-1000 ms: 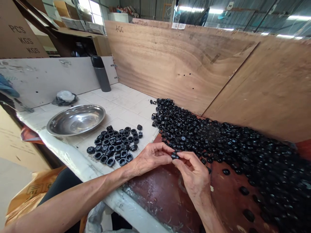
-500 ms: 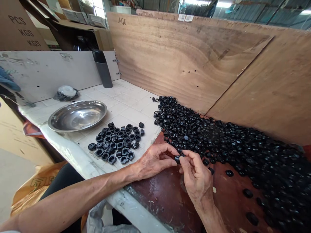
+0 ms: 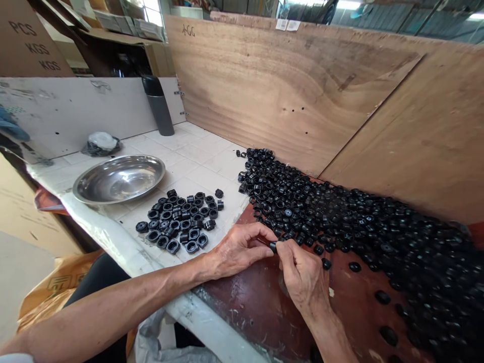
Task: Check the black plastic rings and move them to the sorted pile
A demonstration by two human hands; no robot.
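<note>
A small black part (image 3: pixel 273 246) is pinched between the thumb and index finger of my left hand (image 3: pixel 242 250). My right hand (image 3: pixel 302 275) meets it from the right, fingers curled in against the same part and partly hiding it. Both hands are over the reddish-brown board (image 3: pixel 242 307). Behind them and to the right spreads a large heap of black parts (image 3: pixel 321 206). A smaller group of black ring-shaped parts (image 3: pixel 181 222) lies on the white surface to the left of my hands.
A shallow metal bowl (image 3: pixel 121 181) sits on the white tabletop (image 3: pixel 196 156) at the left. Beyond it stand a dark bottle (image 3: pixel 161 113) and a plastic-wrapped bundle (image 3: pixel 101 143). A tall plywood panel (image 3: pixel 264 91) borders the back. Loose black parts (image 3: pixel 388 335) lie at the right front.
My right hand has turned, and its fingers have closed in around the black part, covering more of it. My left hand keeps its pinch. The view has shifted slightly.
</note>
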